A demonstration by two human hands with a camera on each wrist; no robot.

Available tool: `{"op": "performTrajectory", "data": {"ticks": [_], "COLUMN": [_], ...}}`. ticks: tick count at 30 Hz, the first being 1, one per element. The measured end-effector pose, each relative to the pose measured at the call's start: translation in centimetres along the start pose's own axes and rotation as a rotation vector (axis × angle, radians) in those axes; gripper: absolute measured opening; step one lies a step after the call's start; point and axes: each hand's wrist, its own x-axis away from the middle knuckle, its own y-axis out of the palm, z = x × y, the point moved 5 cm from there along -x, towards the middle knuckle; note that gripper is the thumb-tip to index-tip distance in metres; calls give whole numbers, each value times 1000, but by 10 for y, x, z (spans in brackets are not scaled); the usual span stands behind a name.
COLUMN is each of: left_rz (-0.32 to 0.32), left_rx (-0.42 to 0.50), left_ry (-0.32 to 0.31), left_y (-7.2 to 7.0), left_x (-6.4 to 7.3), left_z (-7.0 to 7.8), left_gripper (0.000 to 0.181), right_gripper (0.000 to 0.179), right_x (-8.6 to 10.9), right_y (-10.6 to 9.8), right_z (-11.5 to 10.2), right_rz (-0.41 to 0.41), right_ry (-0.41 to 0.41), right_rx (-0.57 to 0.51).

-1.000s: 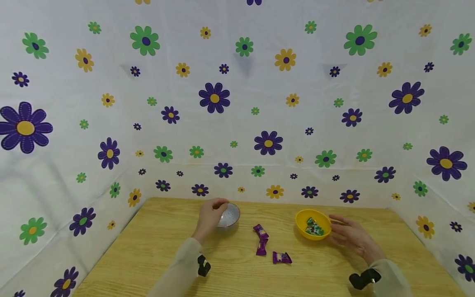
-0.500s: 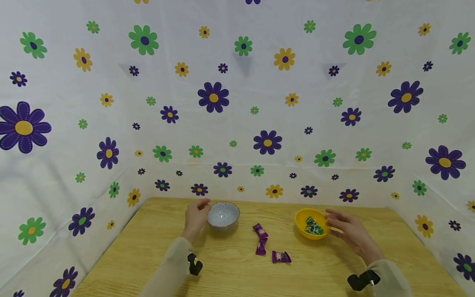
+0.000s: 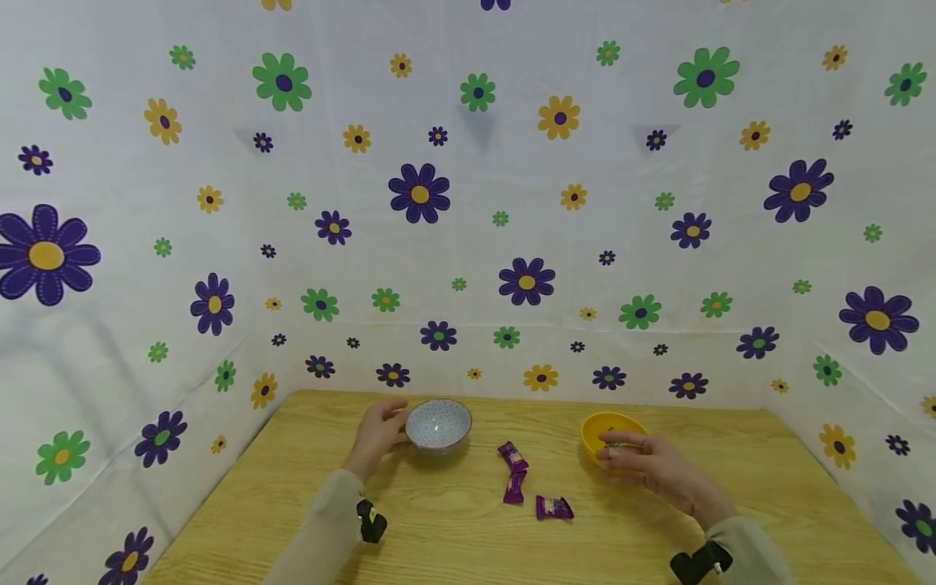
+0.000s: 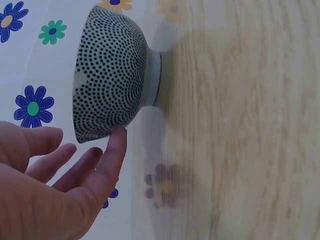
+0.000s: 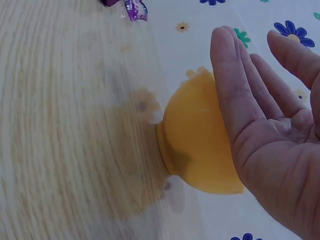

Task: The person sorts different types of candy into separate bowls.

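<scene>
No words, brands or numbers can be read. Pale printing shows on the purple wrappers (image 3: 554, 508) lying on the wooden table (image 3: 453, 544), but it is too small and blurred to make out.

From above, the head view faced forward and down over the worktop (image 3: 468, 552); the left wrist view, near and tipped sideways, shared its dotted bowl (image 4: 112, 75), the right its yellow bowl (image 5: 197, 135).

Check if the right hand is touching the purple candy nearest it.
Apart. The head view shows it: bare table lies between the fingertips of the right hand and that purple candy.
</scene>
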Motion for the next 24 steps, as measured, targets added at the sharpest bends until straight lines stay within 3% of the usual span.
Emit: {"op": "performTrajectory", "data": {"ticks": [13, 24], "left_rz": [-56, -208], "left_rx": [52, 189], "left_ry": [-18, -107], "left_y": [-3, -1], "left_x": [-8, -14], "left_z": [-11, -26], "left_gripper": [34, 45], "right_gripper": [54, 41], "right_x": [-11, -21], "right_y": [36, 50], "right_z": [24, 32], "right_rz": [-190, -72], "right_ry": [82, 51], "right_rx": [148, 341]}}
